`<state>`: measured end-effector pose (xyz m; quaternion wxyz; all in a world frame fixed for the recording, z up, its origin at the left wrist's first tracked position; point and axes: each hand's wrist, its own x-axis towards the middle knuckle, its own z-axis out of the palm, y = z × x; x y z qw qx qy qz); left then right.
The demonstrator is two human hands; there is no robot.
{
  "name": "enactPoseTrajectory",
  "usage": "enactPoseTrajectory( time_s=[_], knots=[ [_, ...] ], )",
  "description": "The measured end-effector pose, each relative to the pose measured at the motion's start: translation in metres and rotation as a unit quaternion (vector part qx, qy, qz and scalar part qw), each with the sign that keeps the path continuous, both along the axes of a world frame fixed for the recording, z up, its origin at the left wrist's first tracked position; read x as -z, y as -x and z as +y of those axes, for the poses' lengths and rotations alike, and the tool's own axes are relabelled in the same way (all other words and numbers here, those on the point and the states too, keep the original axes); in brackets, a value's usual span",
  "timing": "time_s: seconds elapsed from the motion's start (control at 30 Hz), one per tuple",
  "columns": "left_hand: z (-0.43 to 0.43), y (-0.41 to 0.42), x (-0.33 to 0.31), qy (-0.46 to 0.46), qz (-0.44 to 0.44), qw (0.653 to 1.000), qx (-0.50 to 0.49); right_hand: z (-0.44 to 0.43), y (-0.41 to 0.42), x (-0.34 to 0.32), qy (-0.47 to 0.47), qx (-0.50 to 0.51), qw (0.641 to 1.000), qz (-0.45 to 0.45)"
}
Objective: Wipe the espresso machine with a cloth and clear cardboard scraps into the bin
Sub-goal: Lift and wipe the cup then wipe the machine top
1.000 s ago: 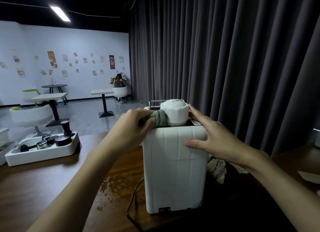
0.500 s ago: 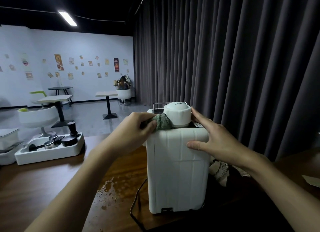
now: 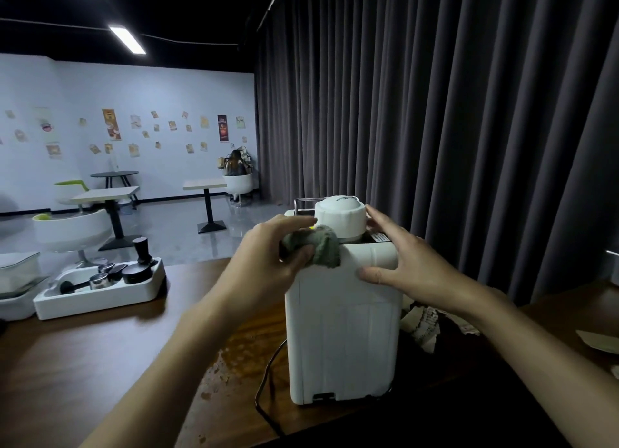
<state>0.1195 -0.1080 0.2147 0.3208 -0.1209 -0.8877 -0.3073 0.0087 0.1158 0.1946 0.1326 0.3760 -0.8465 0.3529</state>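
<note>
The white espresso machine (image 3: 341, 333) stands on the wooden table with its back toward me and a round white cap (image 3: 340, 218) on top. My left hand (image 3: 268, 256) grips a bunched grey-green cloth (image 3: 321, 246) against the machine's top left edge, just below the cap. My right hand (image 3: 405, 263) rests open on the top right corner, thumb on the back panel and fingers reaching past the cap. Pale cardboard scraps (image 3: 422, 327) lie on the table to the right of the machine, partly hidden by my right forearm.
A white tray (image 3: 97, 293) with a tamper and portafilter parts sits at the left on the wooden table (image 3: 83, 353). A black power cord (image 3: 268, 380) trails from the machine's base. Wet patches mark the table beside it. Dark curtains hang behind.
My left hand has slid the cloth down and to the right, from beside the cap onto the machine's top back edge. My right hand stays in place. The camera has shifted slightly.
</note>
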Motion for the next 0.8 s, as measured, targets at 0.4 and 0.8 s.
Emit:
enactPoseTrajectory(
  time_s=[0.4,0.8],
  knots=[
    [0.057,0.006,0.002,-0.224,0.044,0.963,0.142,-0.013,-0.042,0.003,0.188,-0.063,0.962,0.185],
    [0.066,0.061,-0.004,-0.007,-0.014,0.969,-0.248,0.006,-0.002,0.003,0.267,0.002,0.963,-0.026]
  ],
)
